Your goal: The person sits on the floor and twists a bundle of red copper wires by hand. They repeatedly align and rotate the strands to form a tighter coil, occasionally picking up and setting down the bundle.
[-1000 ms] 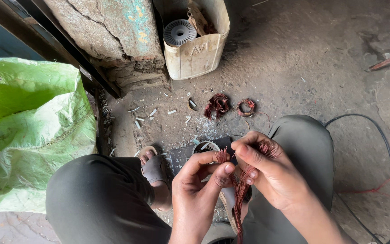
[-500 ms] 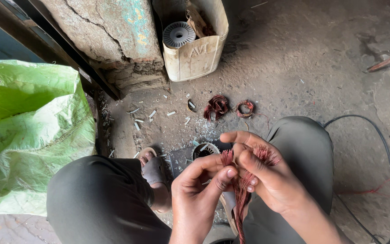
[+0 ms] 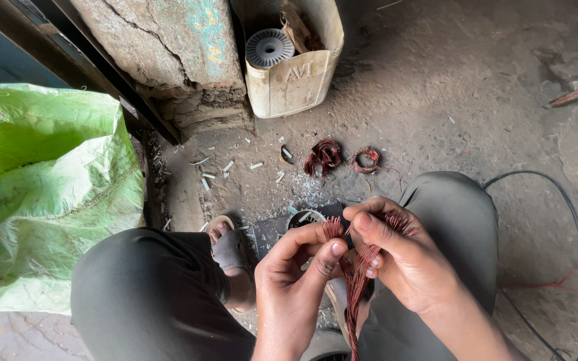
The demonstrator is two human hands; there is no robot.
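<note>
While pinched between both hands, bundle of copper wire (image 3: 356, 281) could slip or snag: thin strands, cut ends splayed like a brush at the top, likely to prick fingertips or tangle if pulled unevenly. Left hand (image 3: 296, 281) closed on the bundle near its upper end, thumb and forefinger pressing; right hand (image 3: 403, 261) wrapped around the strands from the other side, fingers curled tight. Held above the lap, between the knees, over the floor (image 3: 449, 87). Reddish-brown, shiny, many fine strands hanging down in a loose tail. Two small wire coils (image 3: 339, 157) lying on the floor ahead, well apart from the hands, near a beige plastic can (image 3: 296, 80); green sack (image 3: 41, 194) at left.
</note>
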